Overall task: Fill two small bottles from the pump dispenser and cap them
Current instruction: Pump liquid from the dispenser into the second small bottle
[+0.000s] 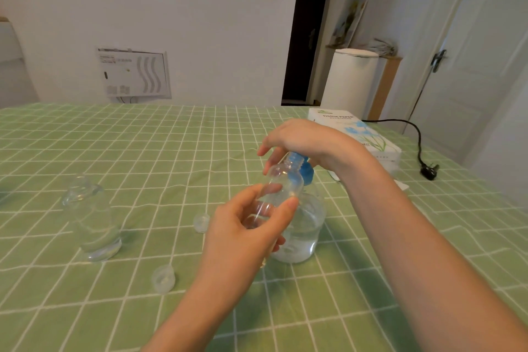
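Filling looks barely begun and capping has not started. The left hand pinches a small clear plastic bottle between thumb and fingers, tilting its open neck up to the spout. The right hand, just beyond it, rests on the blue pump head of the clear pump dispenser with fingers loosely spread. How much liquid the held bottle contains is unclear. Count: two bottles, the second clear uncapped bottle standing well left of the left hand; two translucent round caps lying loose on the green checked table beside that hand; one dispenser.
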Motion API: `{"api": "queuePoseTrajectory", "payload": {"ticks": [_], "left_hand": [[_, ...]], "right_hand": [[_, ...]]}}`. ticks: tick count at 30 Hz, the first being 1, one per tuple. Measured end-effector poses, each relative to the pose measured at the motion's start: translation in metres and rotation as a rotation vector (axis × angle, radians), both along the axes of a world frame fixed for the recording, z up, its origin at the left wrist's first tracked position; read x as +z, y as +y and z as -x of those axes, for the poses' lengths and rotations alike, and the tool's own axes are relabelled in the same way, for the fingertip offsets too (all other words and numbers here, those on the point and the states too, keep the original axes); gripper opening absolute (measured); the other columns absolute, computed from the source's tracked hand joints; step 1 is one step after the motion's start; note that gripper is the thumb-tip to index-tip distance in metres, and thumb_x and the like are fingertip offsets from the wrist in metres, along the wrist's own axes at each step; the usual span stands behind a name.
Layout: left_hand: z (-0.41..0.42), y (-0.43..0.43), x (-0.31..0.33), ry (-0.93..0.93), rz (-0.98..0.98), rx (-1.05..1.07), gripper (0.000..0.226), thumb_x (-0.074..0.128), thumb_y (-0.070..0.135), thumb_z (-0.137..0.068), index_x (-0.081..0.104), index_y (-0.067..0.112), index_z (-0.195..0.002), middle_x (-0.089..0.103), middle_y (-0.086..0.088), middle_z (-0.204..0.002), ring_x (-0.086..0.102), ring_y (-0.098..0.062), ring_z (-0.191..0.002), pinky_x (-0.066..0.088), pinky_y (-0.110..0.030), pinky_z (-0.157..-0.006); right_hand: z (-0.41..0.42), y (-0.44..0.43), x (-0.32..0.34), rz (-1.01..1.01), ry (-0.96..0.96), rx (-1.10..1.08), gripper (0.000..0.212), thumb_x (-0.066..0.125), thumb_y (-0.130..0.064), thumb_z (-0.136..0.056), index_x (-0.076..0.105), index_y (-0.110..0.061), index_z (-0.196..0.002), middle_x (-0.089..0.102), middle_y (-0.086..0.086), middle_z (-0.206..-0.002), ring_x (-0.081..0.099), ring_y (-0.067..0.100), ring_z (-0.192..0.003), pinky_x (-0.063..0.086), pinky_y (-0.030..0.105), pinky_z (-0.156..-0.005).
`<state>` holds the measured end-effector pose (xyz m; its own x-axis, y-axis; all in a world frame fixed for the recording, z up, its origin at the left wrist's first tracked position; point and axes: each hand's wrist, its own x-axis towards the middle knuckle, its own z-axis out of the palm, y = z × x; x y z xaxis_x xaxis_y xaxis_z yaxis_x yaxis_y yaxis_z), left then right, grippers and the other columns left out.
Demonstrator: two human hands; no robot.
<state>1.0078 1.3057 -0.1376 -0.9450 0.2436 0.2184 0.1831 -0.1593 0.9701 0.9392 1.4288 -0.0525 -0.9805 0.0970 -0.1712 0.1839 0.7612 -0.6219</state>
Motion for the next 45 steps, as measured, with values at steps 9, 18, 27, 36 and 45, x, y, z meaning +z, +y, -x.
{"api": "queuePoseTrajectory", "payload": {"ticks": [9, 18, 27, 36, 45], "left_hand": [[0.002, -0.002, -0.002, -0.007, 0.028, 0.010, 0.029, 0.071, 0.038, -0.065, 0.068, 0.031, -0.093, 0.069, -0.007, -0.074, 0.063, -0.015, -0.054, 0.046, -0.015, -0.046], [0.001, -0.003, -0.007, -0.016, 0.024, -0.012, 0.024, 0.071, 0.030, -0.072, 0.068, 0.030, -0.095, 0.067, -0.003, -0.066, 0.056, -0.006, -0.046, 0.038, -0.011, -0.039], [0.000, -0.003, -0.002, -0.021, 0.015, -0.006, 0.026, 0.071, 0.031, -0.072, 0.068, 0.028, -0.097, 0.068, -0.011, -0.075, 0.058, -0.008, -0.048, 0.039, -0.011, -0.040], [0.000, -0.003, -0.003, -0.025, 0.031, -0.005, 0.024, 0.071, 0.034, -0.074, 0.067, 0.030, -0.097, 0.068, -0.011, -0.079, 0.062, -0.010, -0.051, 0.043, -0.017, -0.043], [0.000, -0.004, -0.006, -0.023, 0.016, -0.014, 0.020, 0.071, 0.028, -0.074, 0.067, 0.029, -0.093, 0.067, -0.012, -0.073, 0.057, -0.008, -0.049, 0.040, -0.012, -0.042]], "right_hand": [[0.003, 0.001, -0.003, 0.020, -0.002, 0.041, 0.022, 0.057, -0.024, -0.090, 0.069, -0.016, -0.107, 0.066, 0.010, -0.116, 0.063, 0.029, -0.106, 0.049, 0.048, -0.097], [-0.001, 0.005, -0.011, 0.149, -0.003, 0.039, 0.025, 0.055, -0.017, -0.091, 0.067, -0.005, -0.109, 0.073, 0.014, -0.101, 0.064, 0.025, -0.079, 0.048, 0.030, -0.066], [0.000, 0.001, -0.001, 0.015, 0.027, 0.016, 0.022, 0.052, -0.030, -0.093, 0.067, -0.018, -0.104, 0.063, 0.011, -0.120, 0.061, 0.031, -0.108, 0.048, 0.047, -0.096], [-0.004, -0.001, -0.001, 0.058, 0.042, 0.000, 0.014, 0.055, -0.025, -0.090, 0.068, -0.019, -0.092, 0.069, 0.011, -0.109, 0.063, 0.032, -0.109, 0.047, 0.050, -0.099], [-0.004, -0.002, -0.009, 0.097, 0.030, -0.005, 0.028, 0.059, -0.022, -0.089, 0.068, -0.008, -0.111, 0.070, 0.012, -0.110, 0.065, 0.029, -0.097, 0.049, 0.038, -0.088]]}}
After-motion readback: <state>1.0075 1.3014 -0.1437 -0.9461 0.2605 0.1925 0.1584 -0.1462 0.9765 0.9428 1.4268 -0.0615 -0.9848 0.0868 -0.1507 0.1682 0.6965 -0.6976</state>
